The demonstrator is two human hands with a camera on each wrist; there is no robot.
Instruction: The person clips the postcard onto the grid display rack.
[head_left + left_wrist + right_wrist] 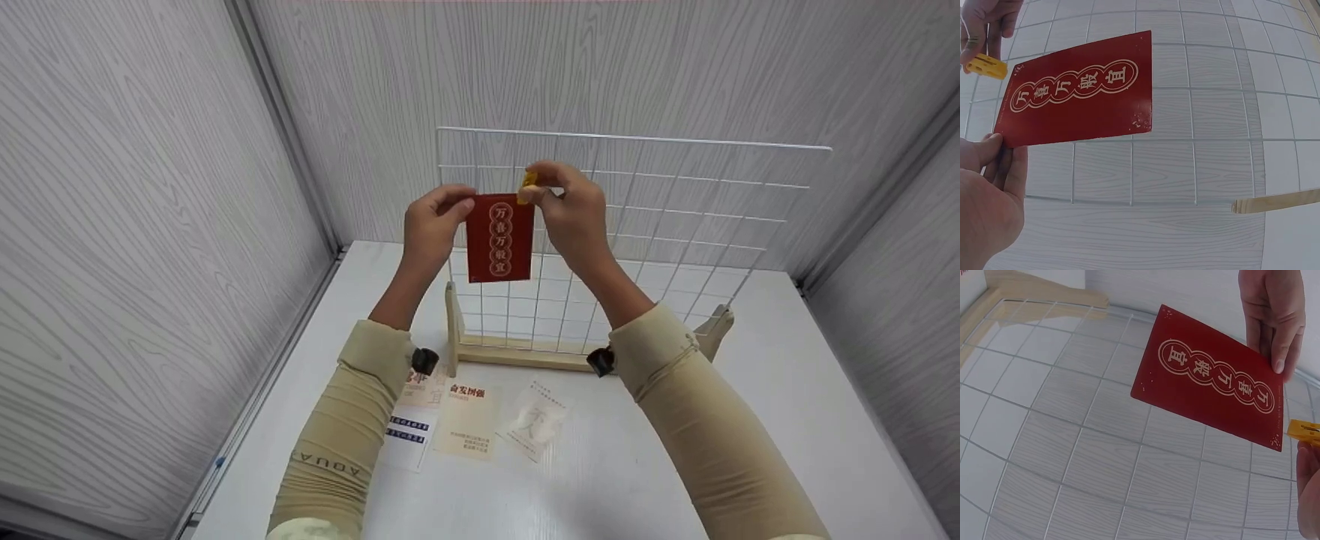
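A red card (500, 240) with light Chinese characters hangs upright in front of a white wire grid panel (660, 210). My left hand (433, 225) pinches the card's upper left corner between thumb and fingers; that grip also shows in the left wrist view, on the card (1081, 90). Beside the opposite top corner, my right hand (566, 210) pinches a yellow plastic clip (527, 186). In the right wrist view a small gap separates the clip (1304, 432) from the card's corner (1275, 439).
The grid stands in a wooden base (525, 354) with wooden side feet (453, 322) on a white table (600, 465). Several printed paper cards (469, 420) lie in front of the base. Wood-patterned walls (150, 187) enclose the back and sides.
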